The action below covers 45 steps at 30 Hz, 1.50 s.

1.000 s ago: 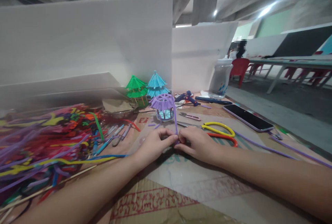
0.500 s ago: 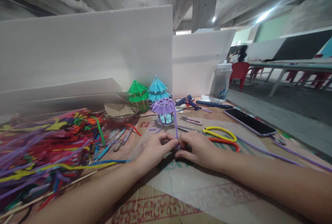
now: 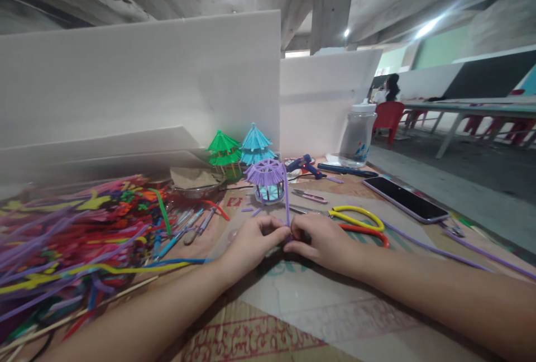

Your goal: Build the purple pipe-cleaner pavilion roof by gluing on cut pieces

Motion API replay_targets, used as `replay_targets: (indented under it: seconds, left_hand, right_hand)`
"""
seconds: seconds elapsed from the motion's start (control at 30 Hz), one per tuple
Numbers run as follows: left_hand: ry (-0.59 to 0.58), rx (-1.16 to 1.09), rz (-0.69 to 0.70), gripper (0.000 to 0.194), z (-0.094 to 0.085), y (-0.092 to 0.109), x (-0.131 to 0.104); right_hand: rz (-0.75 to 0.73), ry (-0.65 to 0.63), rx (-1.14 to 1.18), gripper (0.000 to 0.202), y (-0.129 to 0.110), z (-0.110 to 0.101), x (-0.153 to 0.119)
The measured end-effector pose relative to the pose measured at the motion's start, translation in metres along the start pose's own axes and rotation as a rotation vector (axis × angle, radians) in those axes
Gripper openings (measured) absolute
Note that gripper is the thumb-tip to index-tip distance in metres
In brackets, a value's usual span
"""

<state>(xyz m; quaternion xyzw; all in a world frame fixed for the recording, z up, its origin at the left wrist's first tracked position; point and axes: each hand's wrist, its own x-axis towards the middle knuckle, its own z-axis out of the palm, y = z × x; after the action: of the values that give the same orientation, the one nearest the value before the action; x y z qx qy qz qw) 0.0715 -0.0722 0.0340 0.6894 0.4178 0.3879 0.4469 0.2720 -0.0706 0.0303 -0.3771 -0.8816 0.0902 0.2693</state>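
Note:
My left hand (image 3: 262, 239) pinches the lower end of a purple pipe cleaner (image 3: 287, 200) between thumb and fingers. Close against it on the right, my right hand (image 3: 316, 234) is closed on the same pipe cleaner, its fingertips curled. The strip rises upright from my fingers and bends over at its top, near a small purple-roofed pavilion (image 3: 266, 175). That model has an open ring on top and a pale blue base. Whether the strip touches the roof I cannot tell. Behind stand a green pavilion (image 3: 224, 152) and a light blue pavilion (image 3: 254, 144).
Yellow-and-red-handled scissors (image 3: 358, 218) lie right of my hands, with a phone (image 3: 406, 199) beyond. A glue gun (image 3: 305, 165), a utility knife (image 3: 310, 195) and a water bottle (image 3: 357, 136) are farther back. Piled pipe cleaners (image 3: 71, 239) cover the left side.
Both hands stay together on the purple pipe cleaner, with hardly any movement. The whole view has shifted very slightly.

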Motion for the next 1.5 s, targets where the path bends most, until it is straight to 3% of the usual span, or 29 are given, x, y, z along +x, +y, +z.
replay_targets:
  seconds: [0.93,1.3,1.5]
  left_hand:
    - [0.027,0.079,0.055,0.027,-0.002,0.000,0.001]
    - [0.137,0.138,0.183,0.019,-0.001,0.000,0.000]
    - [0.123,0.163,0.183,0.018,-0.001,0.001,-0.003]
  right_hand:
    - [0.023,0.010,0.003,0.021,-0.001,-0.001,0.000]
    - [0.218,-0.133,0.490,0.018,0.000,-0.001,0.010]
    - [0.227,-0.152,0.498,0.022,0.000,0.000,0.009]
